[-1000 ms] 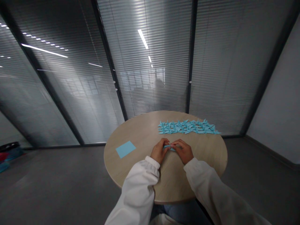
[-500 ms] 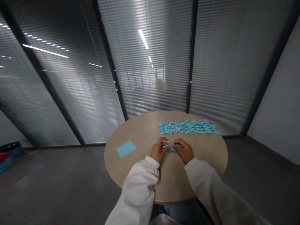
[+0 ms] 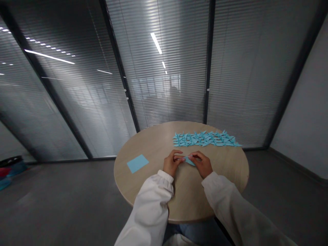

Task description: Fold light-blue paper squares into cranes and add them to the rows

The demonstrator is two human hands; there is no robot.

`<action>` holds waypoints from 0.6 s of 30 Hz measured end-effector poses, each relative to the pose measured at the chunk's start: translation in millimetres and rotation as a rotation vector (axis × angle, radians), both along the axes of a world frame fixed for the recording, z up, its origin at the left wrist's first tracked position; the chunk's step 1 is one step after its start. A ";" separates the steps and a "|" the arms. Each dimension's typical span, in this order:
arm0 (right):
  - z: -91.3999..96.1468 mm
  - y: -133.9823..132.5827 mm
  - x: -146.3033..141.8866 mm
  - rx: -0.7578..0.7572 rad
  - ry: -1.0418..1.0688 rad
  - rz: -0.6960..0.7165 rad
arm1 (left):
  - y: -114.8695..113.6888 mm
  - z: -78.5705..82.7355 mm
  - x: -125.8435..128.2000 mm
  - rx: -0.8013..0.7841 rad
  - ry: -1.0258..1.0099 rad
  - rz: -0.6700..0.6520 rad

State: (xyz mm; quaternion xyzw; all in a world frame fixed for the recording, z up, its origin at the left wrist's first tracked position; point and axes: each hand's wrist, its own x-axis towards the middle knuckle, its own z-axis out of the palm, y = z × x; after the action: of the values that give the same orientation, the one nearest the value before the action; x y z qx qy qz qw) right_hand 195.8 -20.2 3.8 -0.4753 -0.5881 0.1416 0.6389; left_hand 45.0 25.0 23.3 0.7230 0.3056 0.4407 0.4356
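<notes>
Between my hands, just above or on the tabletop, is a small piece of folded blue paper (image 3: 190, 161). My left hand (image 3: 173, 163) pinches its left end with thumb and fingertips. At its upper right, my right hand (image 3: 202, 164) grips the paper between thumb and fingers. The fingers partly cover the paper, so its full shape is hidden. Beyond my hands, several folded blue paper cranes (image 3: 205, 139) stand packed together in rows. To the left lies a flat blue sheet of paper (image 3: 137, 163).
A round wooden table (image 3: 189, 201) carries all the paper. Behind it rises a glass partition with blinds (image 3: 169, 109) and dark frames. A white wall (image 3: 304, 112) is at the right. A dark bag-like object with red and blue parts (image 3: 11, 167) sits on the floor far left.
The folded paper has turned between my fingers; more of its blue face shows and less of its long edge. My left fingers have shifted slightly. The cranes and the flat sheet stay put.
</notes>
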 end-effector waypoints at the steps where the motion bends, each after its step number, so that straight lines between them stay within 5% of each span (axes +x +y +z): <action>1: -0.6 0.5 0.1 0.002 0.001 0.006 | 1.0 -1.1 0.1 -0.024 -0.020 -0.013; 6: -2.9 2.2 0.2 0.009 -0.035 0.023 | 2.8 -2.5 0.6 -0.029 0.014 -0.022; 13: -2.2 1.6 -1.7 -0.024 -0.148 0.051 | -0.1 0.4 -1.8 0.202 0.379 -0.038; 18: -1.2 1.3 -2.1 -0.019 -0.163 0.097 | 2.1 -4.7 -2.2 0.132 0.435 -0.080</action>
State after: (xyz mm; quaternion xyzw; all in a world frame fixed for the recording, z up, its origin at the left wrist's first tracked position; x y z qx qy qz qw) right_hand 193.7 -18.9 2.5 -0.4623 -0.6592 0.1388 0.5766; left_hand 42.8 27.1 18.6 0.8395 0.3339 0.2759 0.3281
